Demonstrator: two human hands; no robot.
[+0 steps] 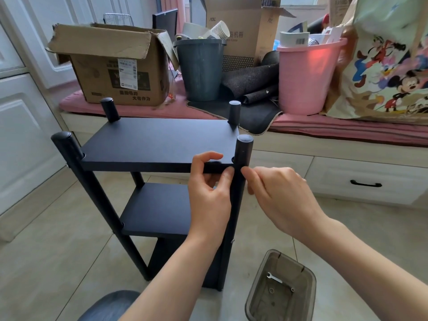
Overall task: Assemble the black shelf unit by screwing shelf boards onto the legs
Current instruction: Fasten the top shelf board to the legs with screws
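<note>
Clear tub (281,295) holds a wrench (274,278); left hand (209,193) pinches the matte top board (157,141), right hand (279,196) curled at the round leg (240,172), grip unclear.

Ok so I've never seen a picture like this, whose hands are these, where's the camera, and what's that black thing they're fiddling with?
The camera sits on a person's head, looking forward and down, so the hands are the wearer's own. In front of them on the tiled floor stands a black shelf unit with round legs. The left hand grips the front edge of the top shelf board. The right hand has its fingertips at the front right leg; whether they pinch a screw I cannot tell. Beside the shelf stands a clear plastic bin holding a small wrench.
</note>
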